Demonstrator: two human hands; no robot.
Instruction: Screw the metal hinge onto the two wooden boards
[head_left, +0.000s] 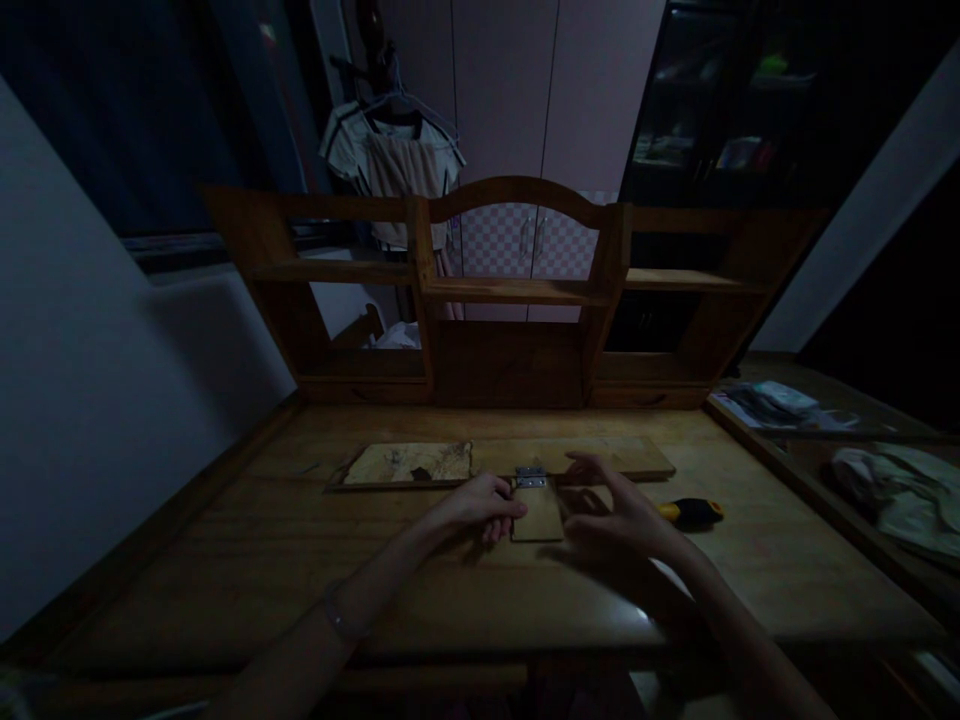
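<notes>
My left hand pinches the left edge of a small wooden board, its thumb on the top face. A metal hinge lies along the far edge of that board, where it meets a long wooden plank. Just right of the small board is my right hand, its fingers apart and curved, with nothing visible between them. Whether its fingertips touch the board's right side I cannot tell. A screwdriver with a black and yellow handle lies beyond that hand, partly hidden by it.
All of this lies on a wooden desk. The plank's left part has a torn, stained surface. At the back stands a wooden shelf unit. Cloth and plastic-wrapped items lie at the right. The room is dim.
</notes>
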